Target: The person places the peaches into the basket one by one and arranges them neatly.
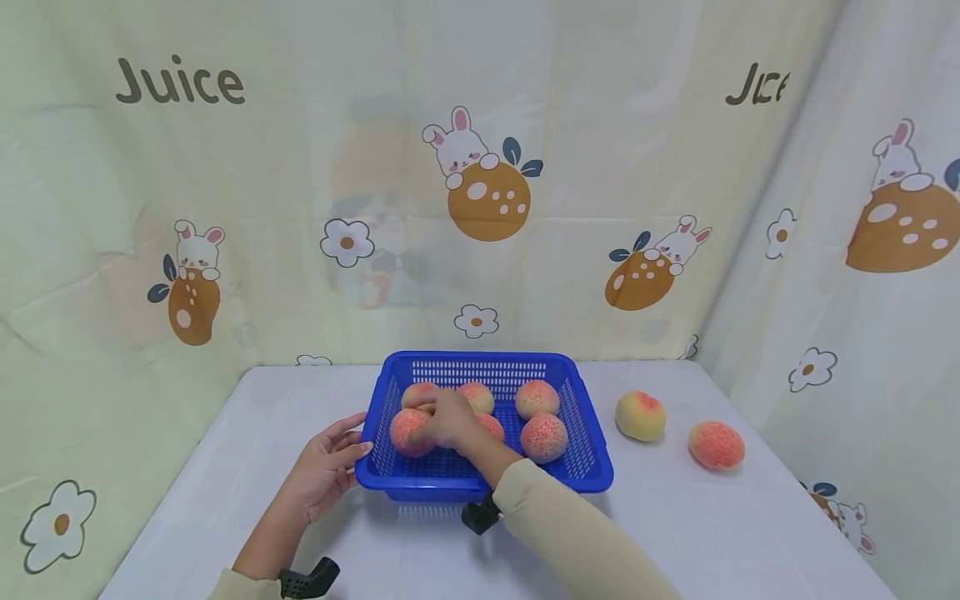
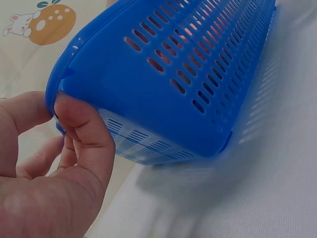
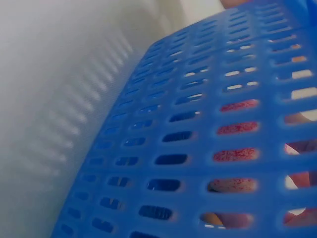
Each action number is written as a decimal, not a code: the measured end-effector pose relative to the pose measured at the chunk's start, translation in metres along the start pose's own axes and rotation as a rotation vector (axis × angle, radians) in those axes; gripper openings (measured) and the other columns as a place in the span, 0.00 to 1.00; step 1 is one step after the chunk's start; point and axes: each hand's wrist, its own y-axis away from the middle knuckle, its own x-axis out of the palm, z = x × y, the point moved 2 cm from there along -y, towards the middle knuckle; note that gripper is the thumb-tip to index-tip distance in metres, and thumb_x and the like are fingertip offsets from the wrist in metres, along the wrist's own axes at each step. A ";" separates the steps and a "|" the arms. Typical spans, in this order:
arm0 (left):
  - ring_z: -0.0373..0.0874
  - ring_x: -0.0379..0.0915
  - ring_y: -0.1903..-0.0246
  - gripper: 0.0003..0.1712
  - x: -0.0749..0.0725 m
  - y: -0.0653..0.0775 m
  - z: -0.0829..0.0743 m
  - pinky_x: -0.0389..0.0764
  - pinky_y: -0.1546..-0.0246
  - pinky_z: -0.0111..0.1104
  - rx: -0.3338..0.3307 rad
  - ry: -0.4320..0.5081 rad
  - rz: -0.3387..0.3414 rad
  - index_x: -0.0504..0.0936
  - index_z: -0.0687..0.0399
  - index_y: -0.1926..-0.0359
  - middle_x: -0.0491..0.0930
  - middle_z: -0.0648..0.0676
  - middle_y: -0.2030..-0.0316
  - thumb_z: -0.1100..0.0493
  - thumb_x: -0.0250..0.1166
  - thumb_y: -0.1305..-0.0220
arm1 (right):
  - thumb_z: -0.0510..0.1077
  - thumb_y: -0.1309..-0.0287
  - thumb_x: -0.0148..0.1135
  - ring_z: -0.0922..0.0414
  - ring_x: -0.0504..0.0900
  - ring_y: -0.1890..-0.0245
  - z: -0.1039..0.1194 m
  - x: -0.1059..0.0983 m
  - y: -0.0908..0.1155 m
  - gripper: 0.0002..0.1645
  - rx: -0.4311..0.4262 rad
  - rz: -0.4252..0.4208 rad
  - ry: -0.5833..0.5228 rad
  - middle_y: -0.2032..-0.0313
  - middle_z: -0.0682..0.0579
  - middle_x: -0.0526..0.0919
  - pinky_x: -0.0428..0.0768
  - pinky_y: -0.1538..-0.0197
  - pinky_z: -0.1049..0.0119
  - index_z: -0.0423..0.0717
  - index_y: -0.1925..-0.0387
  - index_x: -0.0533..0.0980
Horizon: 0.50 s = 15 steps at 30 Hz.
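Observation:
A blue plastic basket (image 1: 480, 483) with slotted walls stands on the table, holding several pink and yellow peaches. My left hand (image 1: 324, 471) grips its left rim; in the left wrist view, thumb and fingers pinch the basket edge (image 2: 67, 74). Reaching over the front rim, my right hand (image 1: 448, 421) holds a pink peach (image 1: 407, 433) at the front left, thumb on the near side and fingers across its top. Behind it lies another peach (image 1: 415, 392), partly covered by those fingers. The right wrist view shows mostly the basket wall (image 3: 198, 139), which hides most of that hand.
To the right of the basket, a yellow peach (image 1: 641, 417) and a pink peach (image 1: 717, 445) lie on the white tablecloth (image 1: 660, 517). Inside the basket, two peaches sit on the right, one behind the other. A printed curtain (image 1: 585, 275) hangs close behind the table.

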 end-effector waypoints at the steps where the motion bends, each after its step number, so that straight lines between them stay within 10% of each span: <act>1: 0.50 0.85 0.48 0.38 0.000 0.000 0.000 0.87 0.49 0.39 0.001 -0.002 -0.002 0.63 0.48 0.23 0.77 0.60 0.37 0.61 0.66 0.30 | 0.40 0.54 0.81 0.49 0.84 0.45 0.000 0.001 0.000 0.32 0.004 -0.003 0.009 0.45 0.48 0.87 0.83 0.40 0.48 0.56 0.43 0.84; 15: 0.50 0.84 0.47 0.38 0.001 0.000 0.001 0.87 0.48 0.40 0.004 -0.011 -0.002 0.62 0.48 0.23 0.73 0.63 0.34 0.60 0.66 0.29 | 0.39 0.55 0.82 0.50 0.82 0.47 0.001 0.007 -0.001 0.33 0.015 -0.024 0.089 0.44 0.47 0.85 0.83 0.40 0.47 0.55 0.44 0.84</act>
